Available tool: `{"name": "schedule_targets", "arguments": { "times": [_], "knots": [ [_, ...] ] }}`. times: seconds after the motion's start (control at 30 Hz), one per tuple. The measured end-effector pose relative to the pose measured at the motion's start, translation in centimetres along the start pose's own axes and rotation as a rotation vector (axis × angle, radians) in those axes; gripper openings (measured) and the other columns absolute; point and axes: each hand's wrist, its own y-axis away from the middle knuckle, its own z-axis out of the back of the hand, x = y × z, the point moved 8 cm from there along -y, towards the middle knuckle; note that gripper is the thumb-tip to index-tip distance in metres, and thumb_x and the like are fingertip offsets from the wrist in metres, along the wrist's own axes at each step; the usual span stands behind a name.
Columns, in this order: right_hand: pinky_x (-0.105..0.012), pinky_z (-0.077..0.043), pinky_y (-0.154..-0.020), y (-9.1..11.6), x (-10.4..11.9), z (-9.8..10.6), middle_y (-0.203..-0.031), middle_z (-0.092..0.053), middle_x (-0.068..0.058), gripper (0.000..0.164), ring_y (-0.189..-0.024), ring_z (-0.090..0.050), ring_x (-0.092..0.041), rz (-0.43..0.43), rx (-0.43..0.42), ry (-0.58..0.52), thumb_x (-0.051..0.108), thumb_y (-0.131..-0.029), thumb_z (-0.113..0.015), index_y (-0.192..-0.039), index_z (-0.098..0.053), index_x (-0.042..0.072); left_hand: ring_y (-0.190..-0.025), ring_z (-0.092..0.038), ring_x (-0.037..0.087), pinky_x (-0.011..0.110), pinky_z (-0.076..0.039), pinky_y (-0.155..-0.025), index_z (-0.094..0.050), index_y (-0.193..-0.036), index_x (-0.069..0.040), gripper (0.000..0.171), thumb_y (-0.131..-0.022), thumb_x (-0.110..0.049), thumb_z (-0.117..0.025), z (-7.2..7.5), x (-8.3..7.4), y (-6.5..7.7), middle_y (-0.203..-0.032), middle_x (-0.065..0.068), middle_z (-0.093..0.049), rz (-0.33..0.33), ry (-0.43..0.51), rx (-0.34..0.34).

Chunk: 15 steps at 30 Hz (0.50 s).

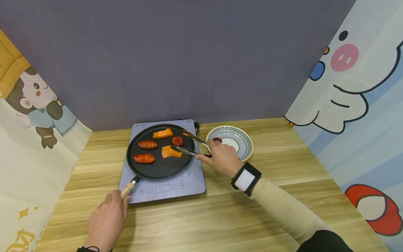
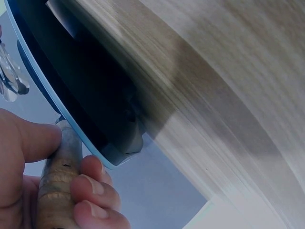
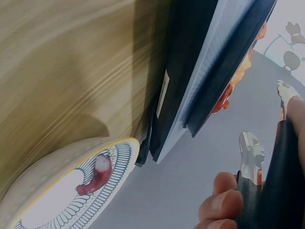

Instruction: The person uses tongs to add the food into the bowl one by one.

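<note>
My left hand point(image 1: 107, 218) grips the wooden handle point(image 1: 127, 189) of a flat black frying pan point(image 1: 160, 169). In the left wrist view, the thumb and curled fingers wrap the handle point(image 2: 61, 183). My right hand point(image 1: 224, 158) holds metal tongs point(image 1: 189, 151) with black grips, their arms spread apart over the pan's right side. Between and near the tips lie a round red piece point(image 1: 177, 141) and an orange salmon piece point(image 1: 167, 152). Another orange piece point(image 1: 162, 133) lies at the back. Two reddish-brown chicken wings point(image 1: 147, 144) are on the left. The right wrist view shows nothing between the tong tips point(image 3: 251, 152).
The pan sits on a grey induction cooker point(image 1: 163, 196) with a touch panel. To its right stands a patterned plate point(image 1: 247, 141) holding a small dark red curled piece point(image 3: 97, 179), partly behind my right hand. A grey wall point(image 1: 201, 63) rises behind the wooden table point(image 1: 267, 206).
</note>
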Motion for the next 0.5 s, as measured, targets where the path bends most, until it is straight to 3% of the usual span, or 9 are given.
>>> {"name": "schedule_targets", "arguments": {
  "times": [0.33,0.5],
  "knots": [
    [-0.032,-0.036,-0.041,0.7,-1.4,0.0,-0.073,-0.056,0.0,0.065,-0.05,-0.048,-0.017,-0.021,-0.005,0.014,0.073,-0.083,-0.05,-0.097,-0.056,0.011,-0.043,-0.039,0.019,0.033,-0.026,-0.036,-0.05,-0.09,0.004,0.029,-0.093,-0.024,-0.059,-0.2,0.1,0.0,-0.063,0.006,-0.041,0.021,-0.003,0.043],
    [-0.032,-0.036,-0.042,1.1,-1.7,0.2,-0.077,-0.06,-0.003,0.066,-0.051,-0.051,-0.018,-0.024,-0.023,0.002,0.072,-0.083,-0.052,-0.104,-0.057,0.009,-0.044,-0.039,0.019,0.033,-0.026,-0.036,-0.05,-0.091,0.004,0.03,-0.094,-0.024,-0.058,-0.3,0.2,0.0,-0.063,0.007,-0.042,0.028,-0.003,0.065]
  ]
}}
